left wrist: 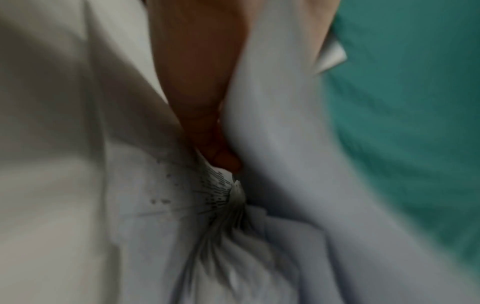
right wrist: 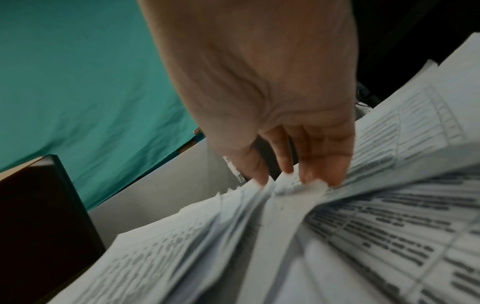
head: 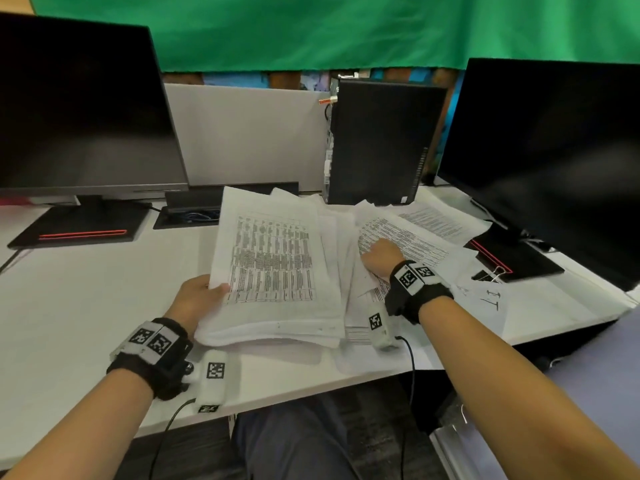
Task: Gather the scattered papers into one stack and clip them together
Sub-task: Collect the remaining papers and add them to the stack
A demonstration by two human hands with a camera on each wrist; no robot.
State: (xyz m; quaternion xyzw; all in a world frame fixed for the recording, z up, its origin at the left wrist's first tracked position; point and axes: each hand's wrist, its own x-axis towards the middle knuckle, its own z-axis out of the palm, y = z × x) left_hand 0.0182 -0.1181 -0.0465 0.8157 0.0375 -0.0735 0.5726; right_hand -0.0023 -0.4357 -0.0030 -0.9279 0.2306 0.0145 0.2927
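Now left hand (head: 195, 299) grips stack (head: 277, 271); right hand (head: 381, 258) presses papers (head: 415, 237).

The thick stack of white printed paper sheets (head: 273, 271) carries dense black tables and text rows. The flat white surface (head: 86, 306) is plain. Black wrist straps (head: 156, 355) bear white tags with black square codes. The draped cloth backdrop (head: 311, 29) is solid green, and the black monitor stand (head: 79, 226) has a red stripe.

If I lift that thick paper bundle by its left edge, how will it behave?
The paper bundle will probably sag; it already curves where the left hand grips it. Unclipped sheets fan apart in the left wrist view, so some may slip out.
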